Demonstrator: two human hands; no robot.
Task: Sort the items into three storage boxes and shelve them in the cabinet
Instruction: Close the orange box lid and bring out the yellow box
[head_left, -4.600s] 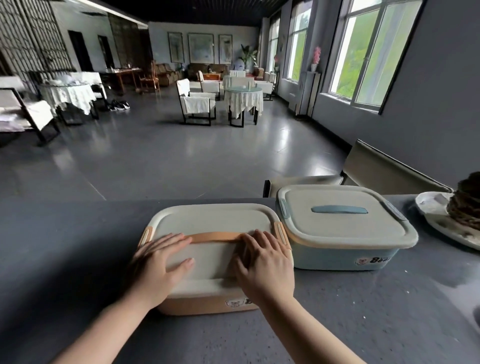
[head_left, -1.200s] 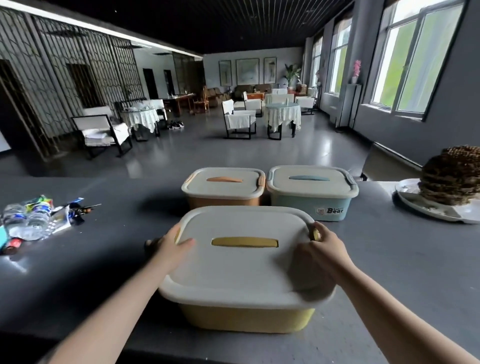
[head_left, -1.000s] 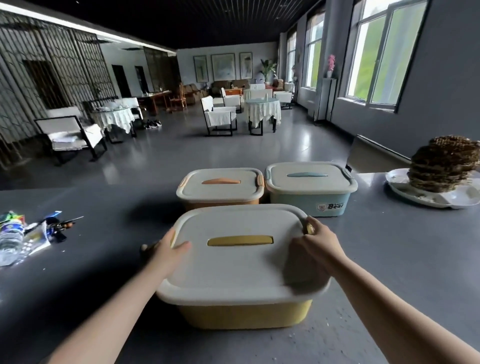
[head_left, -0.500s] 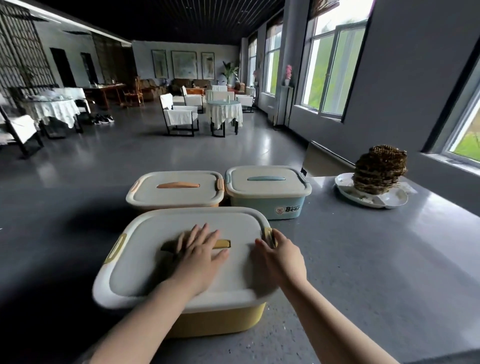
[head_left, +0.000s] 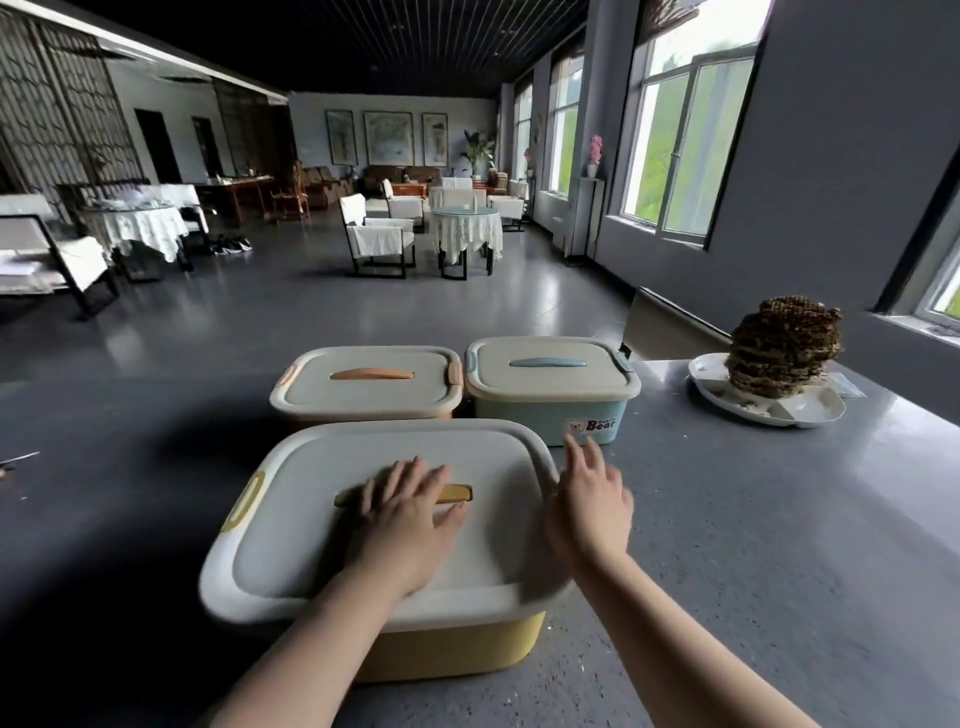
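Observation:
Three lidded storage boxes stand on the grey counter (head_left: 753, 545). Nearest me is the yellow box (head_left: 311, 530) with a pale lid and a yellow handle. My left hand (head_left: 408, 512) lies flat on that lid, its fingers spread over the handle. My right hand (head_left: 589, 504) hovers at the lid's right edge with straight fingers, holding nothing. Behind stand the orange box (head_left: 366, 387) on the left and the blue box (head_left: 553, 384) on the right, touching each other, both with lids on.
A white plate (head_left: 774, 405) with a tall brown stacked pile (head_left: 782, 340) sits at the counter's far right. A thin metal object (head_left: 18, 460) shows at the left edge. Beyond the counter lies a room with covered tables and chairs.
My left hand moved from the yellow box's left side onto the lid over the handle. My right hand let go of the right latch and lifted off. The view swung to the right.

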